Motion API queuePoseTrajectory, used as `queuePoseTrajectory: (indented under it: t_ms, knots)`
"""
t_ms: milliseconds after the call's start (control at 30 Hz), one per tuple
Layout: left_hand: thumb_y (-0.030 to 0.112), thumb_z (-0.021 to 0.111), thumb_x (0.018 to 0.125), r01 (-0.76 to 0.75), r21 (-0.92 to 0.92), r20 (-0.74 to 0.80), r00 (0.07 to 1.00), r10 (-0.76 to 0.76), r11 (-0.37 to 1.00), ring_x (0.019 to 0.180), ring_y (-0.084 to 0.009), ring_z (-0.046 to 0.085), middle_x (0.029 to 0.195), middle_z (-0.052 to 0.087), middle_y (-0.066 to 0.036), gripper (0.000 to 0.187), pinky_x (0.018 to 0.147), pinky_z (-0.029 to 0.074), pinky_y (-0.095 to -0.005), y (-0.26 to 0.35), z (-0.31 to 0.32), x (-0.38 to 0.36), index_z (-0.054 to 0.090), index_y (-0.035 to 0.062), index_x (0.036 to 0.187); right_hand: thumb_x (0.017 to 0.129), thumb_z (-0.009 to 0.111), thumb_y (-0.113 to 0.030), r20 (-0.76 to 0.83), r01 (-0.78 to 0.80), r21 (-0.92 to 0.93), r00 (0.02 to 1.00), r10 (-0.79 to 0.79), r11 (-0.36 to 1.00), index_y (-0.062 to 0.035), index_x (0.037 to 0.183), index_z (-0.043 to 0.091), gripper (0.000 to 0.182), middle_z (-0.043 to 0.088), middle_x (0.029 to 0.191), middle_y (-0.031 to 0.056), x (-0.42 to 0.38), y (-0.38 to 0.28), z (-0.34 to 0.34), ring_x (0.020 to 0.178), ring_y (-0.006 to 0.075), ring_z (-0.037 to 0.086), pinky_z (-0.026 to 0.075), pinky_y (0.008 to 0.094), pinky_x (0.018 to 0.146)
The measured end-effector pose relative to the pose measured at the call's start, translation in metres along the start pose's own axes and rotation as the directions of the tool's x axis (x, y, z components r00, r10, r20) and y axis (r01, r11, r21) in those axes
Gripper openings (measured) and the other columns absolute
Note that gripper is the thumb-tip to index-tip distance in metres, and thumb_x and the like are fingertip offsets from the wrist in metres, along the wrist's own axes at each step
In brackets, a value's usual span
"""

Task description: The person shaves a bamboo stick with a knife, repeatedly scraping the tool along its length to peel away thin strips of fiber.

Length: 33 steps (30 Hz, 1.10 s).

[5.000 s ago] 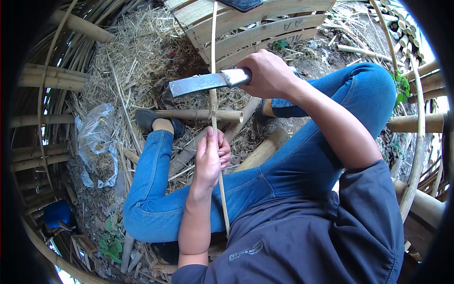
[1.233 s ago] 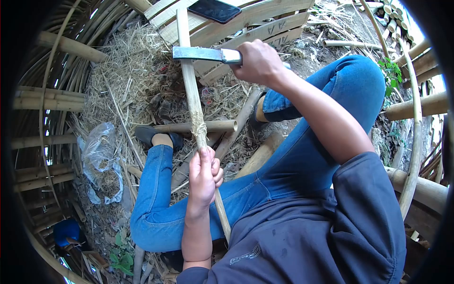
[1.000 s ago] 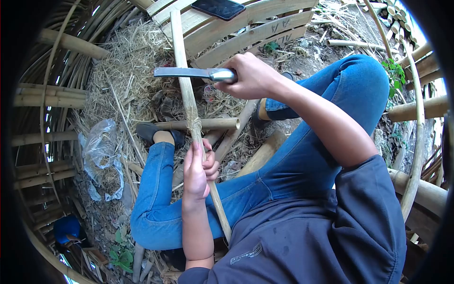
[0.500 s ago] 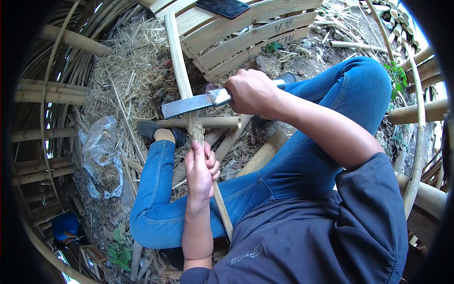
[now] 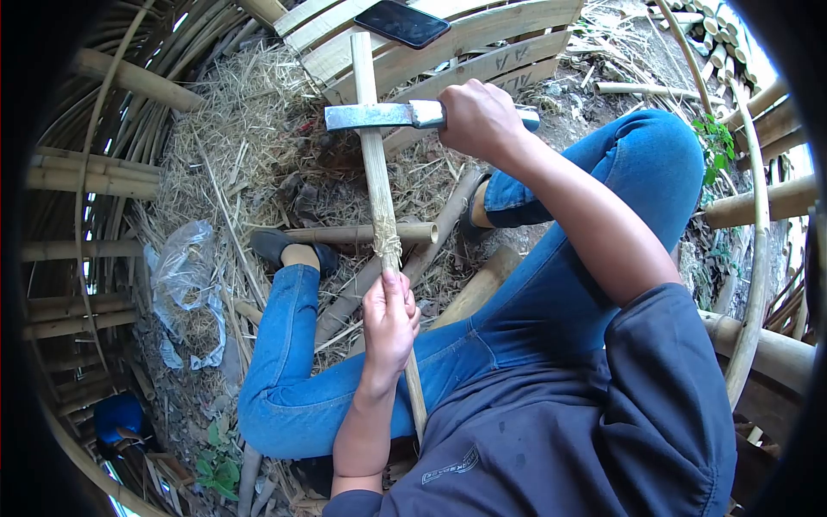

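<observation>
Bamboo strip (image 5: 376, 164) runs from our lap up and away over the ground, its far end reaching the slatted bamboo panel (image 5: 482, 43). Our left hand (image 5: 389, 323) is wrapped tight around it just below a frayed tuft of shavings (image 5: 388, 246). Our right hand (image 5: 481, 116) is clenched on the handle of the cleaver (image 5: 379, 115), whose blade lies across the strip near its far end. To shave cleanly, we judge it best to keep the blade at a shallow angle, draw it along the grain, and keep our left fingers well below the edge, with the strip braced against our body.

We sit on ground littered with dry shavings and straw (image 5: 250, 112), with cut bamboo poles (image 5: 362, 233) lying across it between our feet. A phone (image 5: 401, 22) rests on the panel's near edge, and a crumpled plastic bag (image 5: 181, 276) lies beside our left leg.
</observation>
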<state>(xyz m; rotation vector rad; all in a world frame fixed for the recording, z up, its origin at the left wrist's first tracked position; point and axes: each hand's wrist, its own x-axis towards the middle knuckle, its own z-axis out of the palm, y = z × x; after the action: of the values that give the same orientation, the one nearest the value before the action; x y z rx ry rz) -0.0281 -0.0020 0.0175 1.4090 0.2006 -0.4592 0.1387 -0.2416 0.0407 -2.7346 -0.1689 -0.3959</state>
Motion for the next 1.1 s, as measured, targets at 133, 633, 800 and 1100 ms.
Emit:
queuePoseTrajectory:
  t_ms: [133, 633, 800, 1100]
  knots:
    - [0.046, 0.035, 0.111, 0.023, -0.037, 0.007, 1.0, -0.023, 0.999, 0.044, -0.0002, 0.022, 0.06, 0.031, 0.008, 0.042, 0.038, 0.015, -0.0204, -0.001, -0.002, 0.007, 0.042, 0.0141, 0.085, 0.072, 0.07, -0.015, 0.012, -0.015, 0.078, 1.0, 0.015, 0.997, -0.0037, 0.08, 0.074, 0.014, 0.071, 0.076, 0.0217, 0.001, -0.002, -0.003, 0.074, 0.0374, 0.072, 0.059, 0.0456, 0.074]
    - [0.046, 0.034, 0.111, 0.111, -0.273, 0.105, 0.991, -0.085, 0.956, 0.045, -0.0015, 0.019, 0.06, 0.027, 0.01, 0.04, 0.04, 0.014, -0.0216, 0.014, -0.025, 0.013, 0.041, 0.0163, 0.085, 0.067, 0.07, -0.018, 0.223, 0.211, 0.179, 0.943, -0.249, 0.961, -0.007, 0.075, 0.072, 0.014, 0.067, 0.068, 0.0185, -0.032, -0.037, 0.019, 0.069, 0.0386, 0.069, 0.057, 0.0479, 0.069]
    - [0.05, 0.034, 0.11, 0.189, -0.379, 0.219, 0.969, -0.111, 0.906, 0.045, -0.0019, 0.016, 0.06, 0.024, 0.01, 0.043, 0.041, 0.013, -0.022, 0.015, -0.034, 0.016, 0.039, 0.0173, 0.082, 0.065, 0.07, -0.022, 0.195, 0.263, 0.221, 0.932, -0.306, 0.939, -0.0057, 0.071, 0.07, 0.017, 0.066, 0.066, 0.0195, -0.039, -0.041, 0.017, 0.066, 0.0394, 0.068, 0.057, 0.0479, 0.066]
    - [0.051, 0.033, 0.109, 0.165, -0.314, 0.236, 0.967, -0.091, 0.935, 0.044, -0.0017, 0.016, 0.058, 0.024, 0.009, 0.044, 0.039, 0.012, -0.0223, 0.013, -0.03, 0.013, 0.037, 0.0182, 0.08, 0.068, 0.068, -0.016, 0.178, 0.168, 0.131, 0.966, -0.189, 0.977, -0.0049, 0.071, 0.074, 0.012, 0.07, 0.072, 0.0218, -0.031, -0.038, 0.016, 0.07, 0.0393, 0.071, 0.058, 0.0467, 0.068]
